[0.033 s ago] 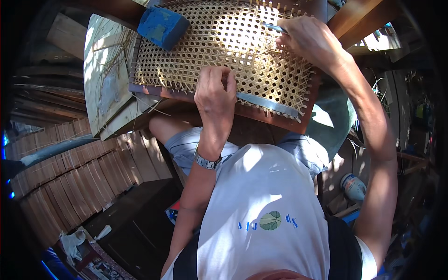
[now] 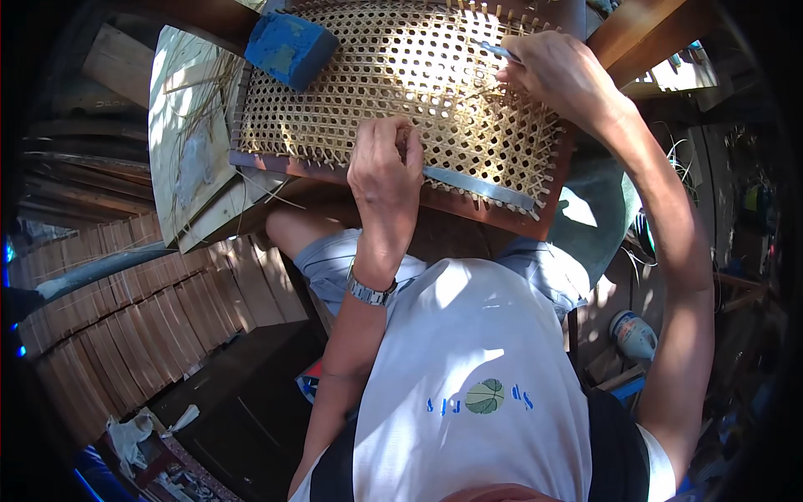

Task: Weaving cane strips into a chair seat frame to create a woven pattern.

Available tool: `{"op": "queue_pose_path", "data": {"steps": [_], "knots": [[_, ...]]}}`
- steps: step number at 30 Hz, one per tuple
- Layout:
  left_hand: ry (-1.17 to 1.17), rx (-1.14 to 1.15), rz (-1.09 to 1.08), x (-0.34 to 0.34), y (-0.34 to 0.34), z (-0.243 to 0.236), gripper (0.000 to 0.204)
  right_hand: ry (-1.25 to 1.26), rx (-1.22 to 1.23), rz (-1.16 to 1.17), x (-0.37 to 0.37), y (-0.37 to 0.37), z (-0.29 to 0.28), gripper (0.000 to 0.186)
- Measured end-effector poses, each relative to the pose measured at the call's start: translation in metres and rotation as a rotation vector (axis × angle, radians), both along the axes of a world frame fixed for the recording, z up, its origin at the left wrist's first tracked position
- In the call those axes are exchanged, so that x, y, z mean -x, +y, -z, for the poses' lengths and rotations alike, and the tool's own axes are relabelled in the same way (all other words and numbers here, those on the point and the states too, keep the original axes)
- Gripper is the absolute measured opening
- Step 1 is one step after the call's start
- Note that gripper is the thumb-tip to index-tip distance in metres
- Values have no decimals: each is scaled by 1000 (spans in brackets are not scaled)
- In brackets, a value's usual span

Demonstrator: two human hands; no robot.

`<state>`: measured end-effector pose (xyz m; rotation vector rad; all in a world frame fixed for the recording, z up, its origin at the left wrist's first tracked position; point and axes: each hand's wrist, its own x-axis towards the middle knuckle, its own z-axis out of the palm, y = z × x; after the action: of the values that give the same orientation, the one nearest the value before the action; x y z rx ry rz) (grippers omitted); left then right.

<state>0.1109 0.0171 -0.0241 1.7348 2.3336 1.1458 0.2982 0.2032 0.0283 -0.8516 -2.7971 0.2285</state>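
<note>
A woven cane panel [image 2: 368,92], with pegs along its edges, lies in a brown wooden frame [image 2: 468,205] above my lap. My right hand [image 2: 556,71] is closed on a slim blue-grey pointed tool [image 2: 499,51] at the panel's upper right. The tool's tip lies over the cane. My left hand [image 2: 385,159] is closed near the panel's front edge, its fingertips curled in and mostly hidden. A flat grey metal strip [image 2: 481,187] runs right from beside that hand along the edge. Whether the fingers grip it is hidden. A blue block [image 2: 293,50] rests on the panel's upper left.
Left of the frame stands a pale board [image 2: 192,159] with loose cane strands. Stacked wooden pieces [image 2: 142,326] fill the lower left, beside a dark box [image 2: 242,410]. A wooden beam [image 2: 644,33] stands at the upper right. A white container [image 2: 633,335] lies beyond my right knee.
My right hand and the pointed tool have shifted very slightly to the right and down. My left hand, the metal strip and the blue block look the same.
</note>
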Motion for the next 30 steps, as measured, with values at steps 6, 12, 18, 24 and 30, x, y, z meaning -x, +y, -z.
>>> {"op": "queue_pose_path", "data": {"steps": [6,12,18,24,30], "knots": [[-25,9,112,0,4,-11,28,87,-93,121,-26,-3,-15,24],[-335,-151,662,-23,41,-69,30,180,293,99,-39,-93,-132,15],[-696,328,609,18,15,-115,30,454,595,392,-106,-92,-128,7],[-293,227,819,-7,-40,-106,21,333,682,-12,-34,-126,-66,13],[-538,283,528,-10,-55,-89,16,241,651,101,-38,-111,-59,16]]}}
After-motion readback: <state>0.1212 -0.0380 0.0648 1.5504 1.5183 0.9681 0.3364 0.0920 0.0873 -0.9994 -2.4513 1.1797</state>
